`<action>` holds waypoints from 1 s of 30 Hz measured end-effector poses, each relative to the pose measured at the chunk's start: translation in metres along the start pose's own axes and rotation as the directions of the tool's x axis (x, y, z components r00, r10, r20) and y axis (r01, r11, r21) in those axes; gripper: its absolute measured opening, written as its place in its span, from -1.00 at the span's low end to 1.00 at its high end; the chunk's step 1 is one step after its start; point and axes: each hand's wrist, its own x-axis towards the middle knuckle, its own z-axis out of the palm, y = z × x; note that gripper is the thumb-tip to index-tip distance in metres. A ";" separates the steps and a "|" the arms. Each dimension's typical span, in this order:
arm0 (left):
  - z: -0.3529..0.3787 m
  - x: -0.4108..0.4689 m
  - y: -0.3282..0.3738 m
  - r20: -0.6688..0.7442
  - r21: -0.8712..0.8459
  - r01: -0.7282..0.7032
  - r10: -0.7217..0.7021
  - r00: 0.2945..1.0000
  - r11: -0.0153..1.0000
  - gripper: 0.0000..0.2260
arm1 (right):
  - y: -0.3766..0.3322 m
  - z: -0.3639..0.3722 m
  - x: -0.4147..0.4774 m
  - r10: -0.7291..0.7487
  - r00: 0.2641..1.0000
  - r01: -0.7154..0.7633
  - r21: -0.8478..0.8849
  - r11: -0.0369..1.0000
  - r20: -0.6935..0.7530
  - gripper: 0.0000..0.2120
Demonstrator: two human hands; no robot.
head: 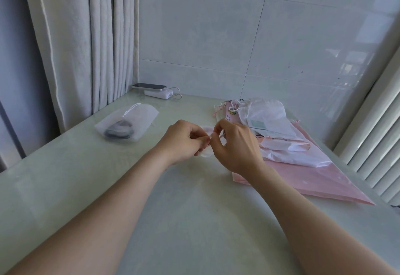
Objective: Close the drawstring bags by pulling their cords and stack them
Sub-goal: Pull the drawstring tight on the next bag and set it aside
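Observation:
A small pale pink drawstring bag (206, 153) lies on the table between my hands, mostly hidden by them. My left hand (184, 139) pinches the bag's top edge or cord with curled fingers. My right hand (234, 145) pinches a thin cord close to the left fingertips. A white translucent drawstring bag (127, 124) with a dark object inside lies at the left, its cord drawn. At the right a pile of bags (266, 121) rests on a large pink bag (320, 179).
A phone (149, 86) and a white power bank (159, 93) with a cable sit at the back by the tiled wall. Curtains hang along the left. A white radiator stands at the right edge. The pale table (194, 209) reaches toward me.

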 end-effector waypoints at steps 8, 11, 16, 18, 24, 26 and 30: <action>-0.005 -0.001 -0.001 -0.009 0.061 0.044 -0.044 0.999 0.997 -0.85 | 0.015 -0.011 0.000 -0.036 0.991 0.041 -0.043 0.998 0.126 -0.66; -0.004 -0.003 0.004 0.012 0.259 -0.017 0.014 1.000 0.966 -0.89 | 0.008 -0.012 0.005 0.080 0.981 -0.121 0.234 0.965 0.176 -0.60; -0.006 -0.005 0.009 0.101 0.360 -0.103 0.071 0.992 0.927 -0.92 | 0.002 -0.023 0.006 0.249 0.917 -0.382 0.503 0.775 0.312 -0.65; -0.005 -0.005 0.011 0.144 0.357 -0.127 0.080 0.986 0.925 -0.88 | 0.001 -0.022 0.006 0.307 0.882 -0.467 0.573 0.673 0.358 -0.64; -0.001 -0.005 0.010 0.104 0.313 -0.094 0.064 0.993 0.945 -0.78 | -0.004 -0.025 0.013 0.355 0.889 -0.434 0.776 0.458 0.288 -0.69; -0.001 -0.005 0.007 0.091 0.221 -0.053 0.033 0.995 0.974 -0.80 | -0.003 -0.027 0.013 0.306 0.909 -0.395 0.815 0.424 0.281 -0.80; 0.000 -0.002 0.000 0.068 0.050 0.019 -0.022 0.997 0.999 -0.81 | 0.005 -0.023 0.011 0.226 0.949 -0.314 0.716 0.624 0.219 -0.73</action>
